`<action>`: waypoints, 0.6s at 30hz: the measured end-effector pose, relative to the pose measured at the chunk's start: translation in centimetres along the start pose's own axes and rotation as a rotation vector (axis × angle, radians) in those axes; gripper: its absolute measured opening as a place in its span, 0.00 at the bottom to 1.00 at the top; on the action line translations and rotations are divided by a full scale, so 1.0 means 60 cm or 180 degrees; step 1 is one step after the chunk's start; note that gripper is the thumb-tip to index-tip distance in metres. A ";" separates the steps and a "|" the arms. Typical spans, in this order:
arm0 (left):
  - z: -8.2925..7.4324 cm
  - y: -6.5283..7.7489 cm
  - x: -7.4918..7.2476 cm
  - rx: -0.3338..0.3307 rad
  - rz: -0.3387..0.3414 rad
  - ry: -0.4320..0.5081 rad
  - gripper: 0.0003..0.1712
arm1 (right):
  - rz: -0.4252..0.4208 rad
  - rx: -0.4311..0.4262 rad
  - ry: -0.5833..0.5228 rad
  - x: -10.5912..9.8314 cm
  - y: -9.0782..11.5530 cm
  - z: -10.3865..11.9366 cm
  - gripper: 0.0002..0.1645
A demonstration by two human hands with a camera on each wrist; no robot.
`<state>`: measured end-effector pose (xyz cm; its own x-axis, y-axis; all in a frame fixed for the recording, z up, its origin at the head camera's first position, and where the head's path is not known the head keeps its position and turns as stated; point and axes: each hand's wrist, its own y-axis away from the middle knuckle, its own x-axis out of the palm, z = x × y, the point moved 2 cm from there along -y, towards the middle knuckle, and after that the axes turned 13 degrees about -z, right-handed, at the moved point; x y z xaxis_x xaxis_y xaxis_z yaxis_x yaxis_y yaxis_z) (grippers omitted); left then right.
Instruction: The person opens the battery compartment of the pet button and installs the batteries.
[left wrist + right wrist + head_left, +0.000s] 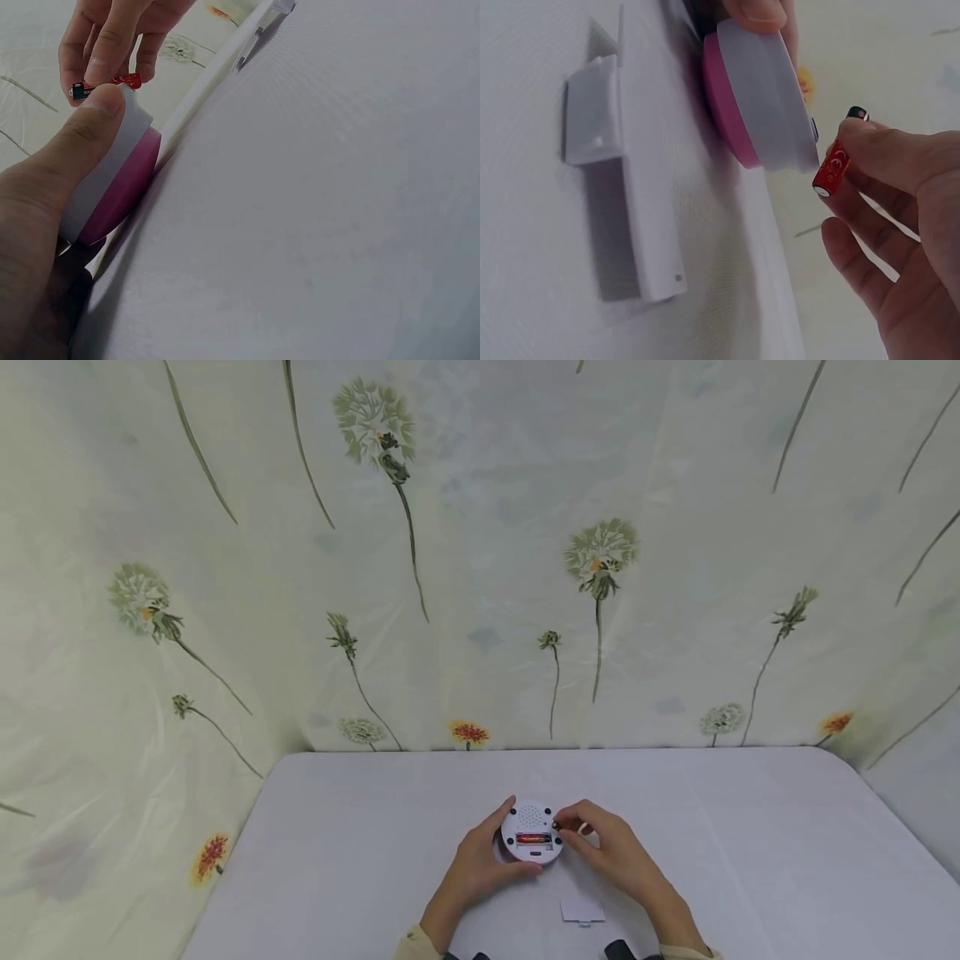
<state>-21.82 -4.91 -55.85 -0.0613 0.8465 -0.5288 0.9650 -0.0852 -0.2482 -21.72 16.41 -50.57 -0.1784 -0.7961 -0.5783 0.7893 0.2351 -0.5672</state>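
My left hand (480, 862) grips a small round device (530, 815) by its sides, thumb at the near edge. Its underside faces up, white with speaker holes and dark feet; a pink part (721, 105) forms the other side. A red battery (533, 838) lies in its uncovered battery compartment. Between thumb and fingers my right hand (617, 852) pinches another battery, red and black (832, 171), close beside the device's right edge. The remaining fingers of that hand are spread apart in the right wrist view.
A white battery cover (582, 910) with a small tab lies on the white-clothed table (360, 843), nearer than the device and slightly right. Behind the table hangs a flower-patterned cloth (480, 568). Dark gear (618, 950) shows by the right wrist.
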 end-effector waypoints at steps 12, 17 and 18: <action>-0.004 0.003 -0.002 0.0081 -0.0053 0.0050 0.59 | -0.0029 -0.0136 -0.0089 0.006 0.000 0.008 0.17; -0.003 0.000 -0.001 0.0034 -0.0027 0.0062 0.59 | -0.0097 -0.0174 -0.0098 0.005 0.000 0.005 0.18; -0.003 -0.001 -0.001 0.0042 -0.0027 0.0061 0.59 | -0.0122 -0.0190 -0.0101 0.005 -0.001 0.005 0.18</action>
<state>-21.85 -4.87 -55.67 -0.0644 0.8571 -0.5111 0.9609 -0.0849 -0.2634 -21.65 15.97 -50.52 -0.1882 -0.8222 -0.5372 0.7456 0.2364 -0.6230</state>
